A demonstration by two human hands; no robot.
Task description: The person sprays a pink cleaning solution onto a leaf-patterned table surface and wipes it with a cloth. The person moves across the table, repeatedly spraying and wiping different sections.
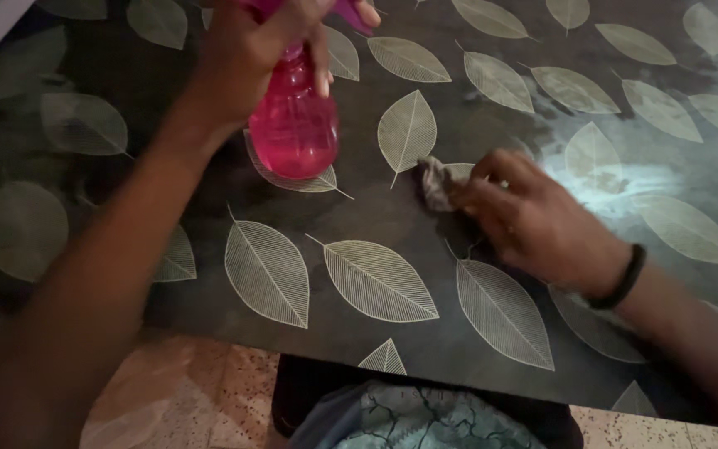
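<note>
Small grey cloth (436, 182) bunched on dark leaf-print table (376, 216), pinched under right hand (533, 220) fingertips; soft, light, likely damp; best gripped at the wad. Pink spray bottle (294, 125) held above table, left hand (247, 46) wrapped round neck; rigid plastic, probably slick when wet. Near table edge (334, 353) just below; open surface right and beyond.

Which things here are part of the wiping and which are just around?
In use: pink spray bottle in the left hand; cloth under the right hand; leaf-patterned table.
Just around: black wristband; speckled floor.
</note>
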